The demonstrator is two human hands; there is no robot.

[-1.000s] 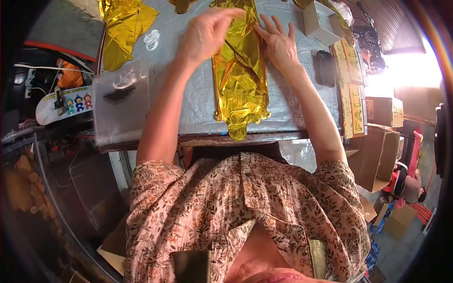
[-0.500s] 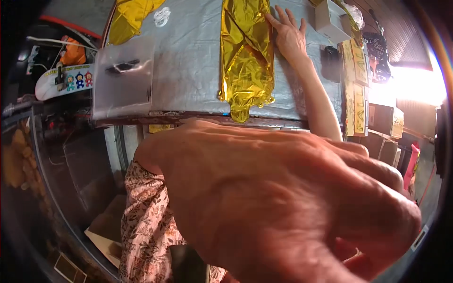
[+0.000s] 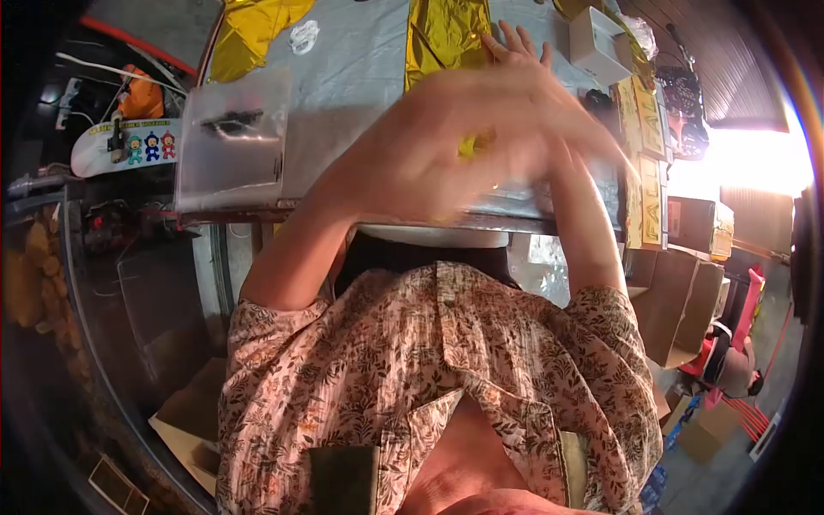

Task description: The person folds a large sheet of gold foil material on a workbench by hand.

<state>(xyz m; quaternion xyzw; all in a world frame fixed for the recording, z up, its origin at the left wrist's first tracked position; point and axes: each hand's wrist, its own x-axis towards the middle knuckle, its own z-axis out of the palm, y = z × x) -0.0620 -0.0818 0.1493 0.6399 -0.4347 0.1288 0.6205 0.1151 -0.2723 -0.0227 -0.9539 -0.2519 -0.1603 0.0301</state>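
A flat, deflated gold foil balloon (image 3: 445, 39) lies lengthwise on the grey-covered table (image 3: 343, 73). My right hand (image 3: 520, 53) rests at its right edge with the fingers spread, near the far end. Smeared by motion, my left hand (image 3: 493, 116) passes over the balloon's near part and my right forearm, hiding much of both. Its fingers cannot be made out, nor whether anything is in them.
More gold foil (image 3: 253, 39) and a crumpled clear piece (image 3: 304, 37) lie at the far left. A clear plastic sleeve (image 3: 232, 163) covers the near left corner. At right stand a white box (image 3: 596, 47) and yellow-taped edging (image 3: 650, 163); cardboard boxes (image 3: 678, 296) sit beyond.
My left hand has swung from close before the camera, forward to above the table. My right hand stays in nearly the same place by the foil balloon.
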